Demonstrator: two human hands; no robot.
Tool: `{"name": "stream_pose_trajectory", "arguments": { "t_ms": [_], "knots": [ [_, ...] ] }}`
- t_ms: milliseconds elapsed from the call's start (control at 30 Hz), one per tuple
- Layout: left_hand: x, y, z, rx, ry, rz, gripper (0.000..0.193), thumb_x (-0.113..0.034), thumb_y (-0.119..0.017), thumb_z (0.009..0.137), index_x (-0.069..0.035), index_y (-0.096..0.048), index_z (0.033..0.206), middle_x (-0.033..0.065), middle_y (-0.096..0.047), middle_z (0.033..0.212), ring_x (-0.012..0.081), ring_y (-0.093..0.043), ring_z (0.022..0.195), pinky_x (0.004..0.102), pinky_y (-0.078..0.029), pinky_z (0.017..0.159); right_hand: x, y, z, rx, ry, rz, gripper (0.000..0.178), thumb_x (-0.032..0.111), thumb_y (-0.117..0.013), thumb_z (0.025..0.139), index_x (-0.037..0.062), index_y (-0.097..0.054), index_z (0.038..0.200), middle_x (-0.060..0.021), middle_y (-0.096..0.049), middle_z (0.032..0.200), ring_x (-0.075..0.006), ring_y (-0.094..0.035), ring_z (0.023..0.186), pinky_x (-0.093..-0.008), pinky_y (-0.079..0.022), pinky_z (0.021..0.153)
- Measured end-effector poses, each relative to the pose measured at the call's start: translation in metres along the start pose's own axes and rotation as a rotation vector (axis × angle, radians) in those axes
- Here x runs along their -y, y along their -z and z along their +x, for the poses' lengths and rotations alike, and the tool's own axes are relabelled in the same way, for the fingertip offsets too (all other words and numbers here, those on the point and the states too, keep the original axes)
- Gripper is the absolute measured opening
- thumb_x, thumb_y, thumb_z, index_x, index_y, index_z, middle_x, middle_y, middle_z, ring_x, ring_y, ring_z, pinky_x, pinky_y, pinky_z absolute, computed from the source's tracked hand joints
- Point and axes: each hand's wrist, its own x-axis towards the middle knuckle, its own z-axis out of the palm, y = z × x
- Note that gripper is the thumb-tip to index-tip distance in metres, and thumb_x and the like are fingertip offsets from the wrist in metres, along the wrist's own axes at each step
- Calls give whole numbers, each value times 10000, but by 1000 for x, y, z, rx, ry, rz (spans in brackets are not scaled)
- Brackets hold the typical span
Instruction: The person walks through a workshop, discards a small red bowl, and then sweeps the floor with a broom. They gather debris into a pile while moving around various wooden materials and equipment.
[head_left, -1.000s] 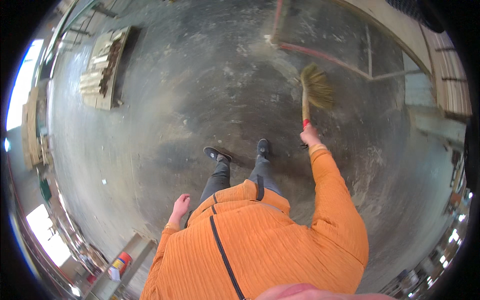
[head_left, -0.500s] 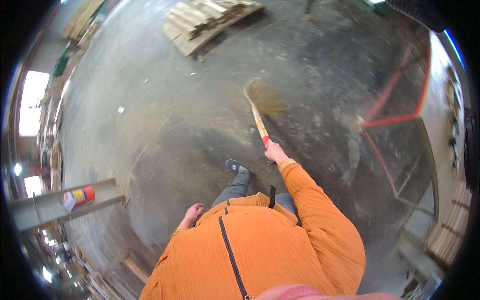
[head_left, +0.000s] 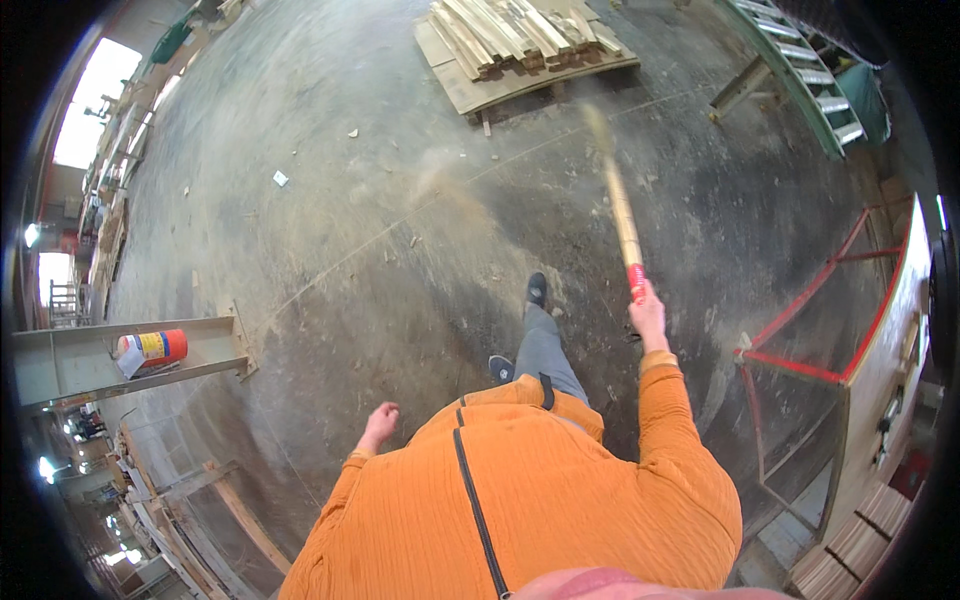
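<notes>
In the head view, the right hand [head_left: 649, 316] grasps the wooden-handled broom [head_left: 622, 208] at its red band [head_left: 636, 277]; its long axis extends ahead of that hand, slightly left. The left hand [head_left: 379, 424], farther away, hangs empty, fingers loosely curled.

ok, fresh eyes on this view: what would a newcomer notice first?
Probably the orange jacket filling the lower middle, then the broom gripped in the right hand, reaching up right of centre, its head blurred. After that, the wood pile on a board at the top, and the red frame at the right. A red-and-yellow container also stands out against the grey beam at left.
</notes>
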Motion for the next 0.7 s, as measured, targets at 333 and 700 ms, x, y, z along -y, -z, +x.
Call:
{"name": "stream_pose_trajectory", "arguments": {
  "t_ms": [333, 700],
  "knots": [
    [-103, 54, 45, 109, 118, 64, 294, -220, -474, 822, -66, -543, 1064, 105, -608, 940, 202, -587, 840, 318, -463, 737, 87, -54, 285, 25, -147, -97, 226, 131, -514, 710, 15, -534, 902, -203, -610, 759, -324, -617, 711, -407, -486, 631],
    [-247, 77, 140, 81, 41, -315, 303, -207, -472, 835, -66, -519, 1099, 90, -602, 946, 160, -578, 808, 283, -461, 708, 314, -167, 276, 781, 674, -388, 338, 123, -459, 780, 62, -438, 1111, -160, -614, 800, -324, -610, 737, -429, -486, 622]
  ]
}}
